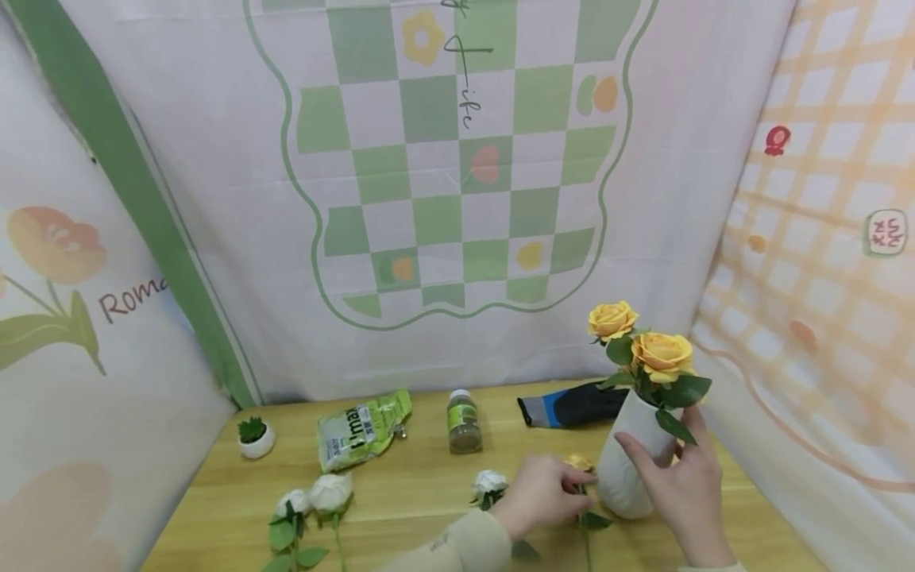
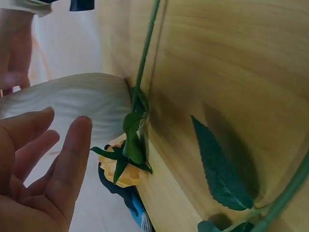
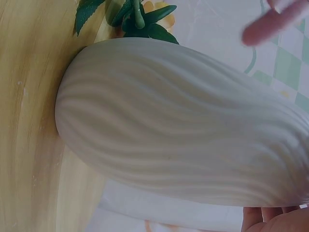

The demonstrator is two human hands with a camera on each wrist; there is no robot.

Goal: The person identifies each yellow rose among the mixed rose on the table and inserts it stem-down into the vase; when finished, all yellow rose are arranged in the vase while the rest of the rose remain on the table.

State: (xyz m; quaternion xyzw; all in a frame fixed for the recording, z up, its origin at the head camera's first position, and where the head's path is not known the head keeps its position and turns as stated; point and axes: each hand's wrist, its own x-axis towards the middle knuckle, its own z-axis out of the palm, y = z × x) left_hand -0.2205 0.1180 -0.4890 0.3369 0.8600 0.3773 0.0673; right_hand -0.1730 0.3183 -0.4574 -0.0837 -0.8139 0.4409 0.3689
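A white ribbed vase (image 1: 627, 469) stands near the right end of the table with yellow roses (image 1: 663, 356) in it. My right hand (image 1: 686, 485) holds it, fingers round the right side and thumb at the front left. In the right wrist view, several fingertips (image 3: 275, 220) touch the vase's lower edge. Left of the vase, a loose yellow rose (image 2: 118, 166) with a green stem lies on the table. Over it is my left hand (image 1: 539, 494); the left wrist view shows its fingers (image 2: 77, 150) spread, apart from the flower and stem.
One white rose (image 1: 490, 481) lies by my left hand, two white roses (image 1: 330, 494) further left. Along the back are a small potted plant (image 1: 255, 438), a green pouch (image 1: 360, 433), a lidded bottle (image 1: 465, 425) and a black-and-blue glove (image 1: 579, 405). Curtains hang behind.
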